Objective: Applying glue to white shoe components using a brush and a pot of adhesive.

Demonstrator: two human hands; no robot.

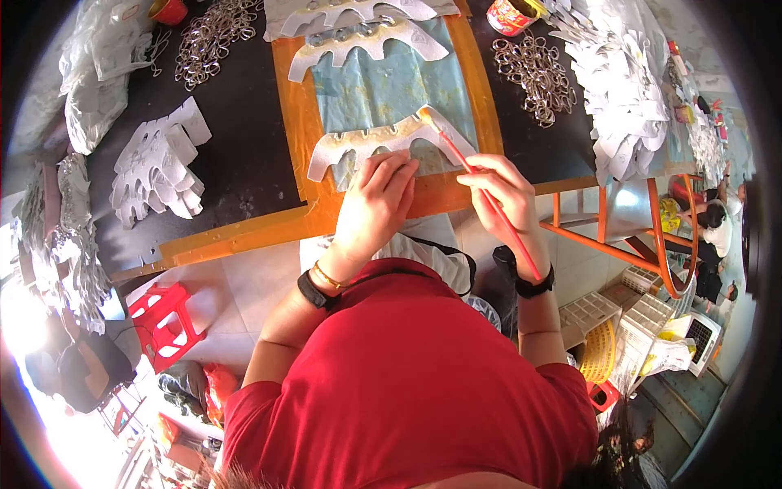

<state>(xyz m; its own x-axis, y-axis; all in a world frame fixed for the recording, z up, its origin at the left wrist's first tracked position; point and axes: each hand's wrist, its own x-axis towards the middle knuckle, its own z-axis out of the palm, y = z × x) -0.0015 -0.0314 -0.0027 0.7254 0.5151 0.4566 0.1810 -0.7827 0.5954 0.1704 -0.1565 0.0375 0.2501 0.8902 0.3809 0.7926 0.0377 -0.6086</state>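
Note:
A white scalloped piece with arched cut-outs and small notches lies near the front of the light-blue sheet. My left hand bears down on its near edge, fingers close together and curled; their tips are partly hidden. Between the fingers and thumb of my right hand is a thin red-handled brush. Its yellowish tip touches the upper right part of the piece. Farther up the sheet, another scalloped piece shows a yellowish smear along its notched edge.
Stacked scalloped pieces lie at left, with a larger white pile at right. Metal rings and more rings flank the orange-taped sheet. A red-yellow cup stands far right. An orange-framed stool is beside the table.

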